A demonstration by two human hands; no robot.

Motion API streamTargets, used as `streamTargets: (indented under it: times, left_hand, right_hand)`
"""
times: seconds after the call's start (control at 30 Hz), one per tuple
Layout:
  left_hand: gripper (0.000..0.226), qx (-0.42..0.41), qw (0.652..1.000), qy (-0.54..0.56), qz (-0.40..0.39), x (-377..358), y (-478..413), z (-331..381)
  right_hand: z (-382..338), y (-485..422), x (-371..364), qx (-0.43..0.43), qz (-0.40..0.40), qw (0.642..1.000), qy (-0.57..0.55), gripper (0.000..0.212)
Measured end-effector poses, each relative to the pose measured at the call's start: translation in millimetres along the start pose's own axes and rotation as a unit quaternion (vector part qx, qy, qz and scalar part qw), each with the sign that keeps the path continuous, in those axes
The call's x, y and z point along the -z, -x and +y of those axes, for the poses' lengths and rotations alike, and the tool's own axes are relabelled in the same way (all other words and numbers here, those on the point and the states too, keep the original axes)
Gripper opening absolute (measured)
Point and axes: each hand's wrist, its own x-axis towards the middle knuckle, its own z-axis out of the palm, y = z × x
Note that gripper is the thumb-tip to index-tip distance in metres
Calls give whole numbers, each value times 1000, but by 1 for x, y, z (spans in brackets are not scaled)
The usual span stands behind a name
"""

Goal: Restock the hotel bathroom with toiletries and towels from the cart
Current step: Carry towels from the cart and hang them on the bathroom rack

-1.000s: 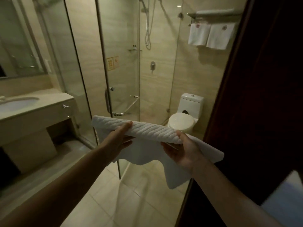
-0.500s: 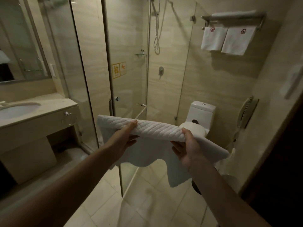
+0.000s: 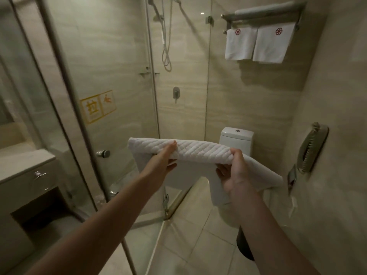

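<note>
Held out ahead on both outstretched arms: a folded white towel (image 3: 200,152), quilted, long axis lying left to right across the view and dipping a little toward the right end. Gripped left of centre by the left hand (image 3: 161,165), thumb on top, fingers curled underneath. Pinched right of centre by the right hand (image 3: 235,175) in the same way, with a loose flap hanging below between and under the two. Directly behind, partly hidden by the towel, the toilet (image 3: 236,135). High up and to the right, on the wall above it, the towel rack (image 3: 264,15), with two small towels (image 3: 240,44) already draped from its rail. Closer to the right hand than the left, so probably a lift up and rightward if bound for the rack, keeping the fold level. To the left, nearer the left hand, the glass shower door (image 3: 123,76). Just as likely a floor mat meant for there; cannot tell which.
</note>
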Motion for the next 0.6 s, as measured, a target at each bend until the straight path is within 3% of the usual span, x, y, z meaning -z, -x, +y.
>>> streamTargets:
  times: [0.2, 0.33, 0.6]
  left_hand:
    - [19, 12, 999, -7, -43, -29, -99, -9]
    - [40, 12, 996, -22, -80, -48, -177, -14]
    - [49, 3, 990, -3, -140, -104, -323, 7]
  right_hand:
    - [-11, -86, -6, 4, 25, 1000, -14, 33]
    - [-25, -149, -14, 28, 34, 999, -33, 27]
    - [-75, -274, -51, 93, 44, 995, -12, 23]
